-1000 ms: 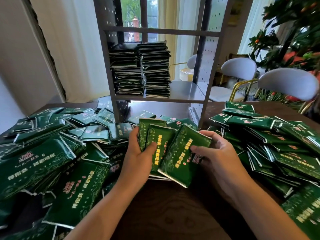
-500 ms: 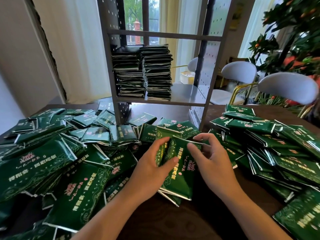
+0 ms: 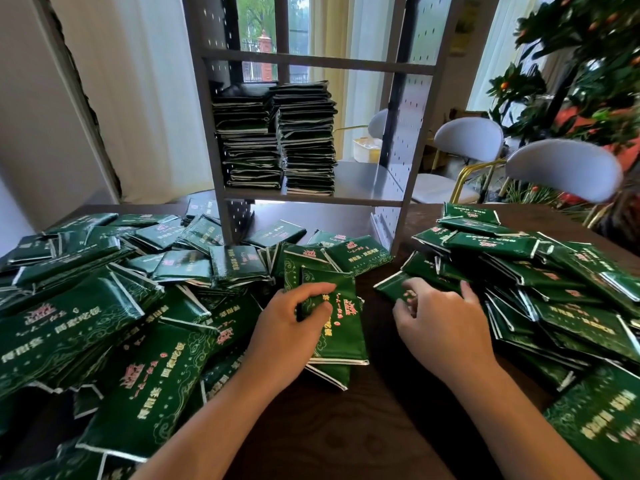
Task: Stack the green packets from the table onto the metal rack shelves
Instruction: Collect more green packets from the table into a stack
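Observation:
Green packets with gold print cover the dark table in a left heap (image 3: 104, 327) and a right heap (image 3: 554, 292). My left hand (image 3: 294, 327) grips a small bundle of packets (image 3: 341, 327) lying on the table in front of me, fingers over its top. My right hand (image 3: 440, 320) is at the edge of the right heap, fingers curled onto a loose packet (image 3: 394, 287). The grey metal rack (image 3: 363, 195) stands behind; two tall stacks of packets (image 3: 277, 140) fill the left half of its shelf.
Bare dark wood table (image 3: 363, 427) lies between my forearms. The right half of the rack shelf holds nothing. Two white chairs (image 3: 561, 168) and a plant with orange fruit (image 3: 588, 64) stand at the back right. A window is behind the rack.
My right hand has left the bundle and moved right to a packet at the right heap. My left hand has squared the fanned packets and laid the bundle down on the table.

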`<state>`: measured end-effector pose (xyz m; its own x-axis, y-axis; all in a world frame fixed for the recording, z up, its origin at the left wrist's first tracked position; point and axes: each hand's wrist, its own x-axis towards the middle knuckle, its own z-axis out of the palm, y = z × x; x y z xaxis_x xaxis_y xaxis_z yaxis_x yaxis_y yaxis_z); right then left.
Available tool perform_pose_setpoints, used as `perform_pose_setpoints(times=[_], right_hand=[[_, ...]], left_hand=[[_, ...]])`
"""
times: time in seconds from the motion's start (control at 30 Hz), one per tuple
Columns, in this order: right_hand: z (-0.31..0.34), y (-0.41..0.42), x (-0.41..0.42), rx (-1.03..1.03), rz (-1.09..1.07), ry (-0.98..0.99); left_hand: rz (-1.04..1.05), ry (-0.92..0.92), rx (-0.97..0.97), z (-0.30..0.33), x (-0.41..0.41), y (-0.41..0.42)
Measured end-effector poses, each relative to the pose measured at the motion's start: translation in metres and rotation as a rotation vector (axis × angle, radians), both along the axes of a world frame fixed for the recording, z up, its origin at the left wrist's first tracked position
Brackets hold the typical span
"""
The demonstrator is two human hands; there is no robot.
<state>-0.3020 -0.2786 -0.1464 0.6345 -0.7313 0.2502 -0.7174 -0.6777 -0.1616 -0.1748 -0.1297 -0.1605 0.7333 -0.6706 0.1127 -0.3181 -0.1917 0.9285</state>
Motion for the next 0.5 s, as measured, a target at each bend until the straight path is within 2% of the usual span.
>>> perform_pose_setpoints(times=[0.1, 0.17, 0.2, 0.33, 0.5], right_hand=[[0.002, 0.008, 0.002, 0.143, 0.105, -0.268], [-0.001, 0.009, 0.004, 0.178, 0.141, -0.334], [-0.005, 0.008, 0.004, 0.173, 0.145, -0.300], [-0.007, 0.004, 0.004, 0.216, 0.067, 0.054], [0.002, 0.005, 0.001, 0.092, 0.012, -0.037]], left_hand=[[0.011, -0.016, 0.034, 0.000, 0.001, 0.002], [0.016, -0.023, 0.044, 0.002, 0.000, 0.002], [0.022, -0.029, 0.046, 0.001, 0.000, 0.002], [0.041, -0.049, 0.068, 0.000, -0.001, 0.002], [0.027, -0.031, 0.067, 0.002, -0.002, 0.003]])
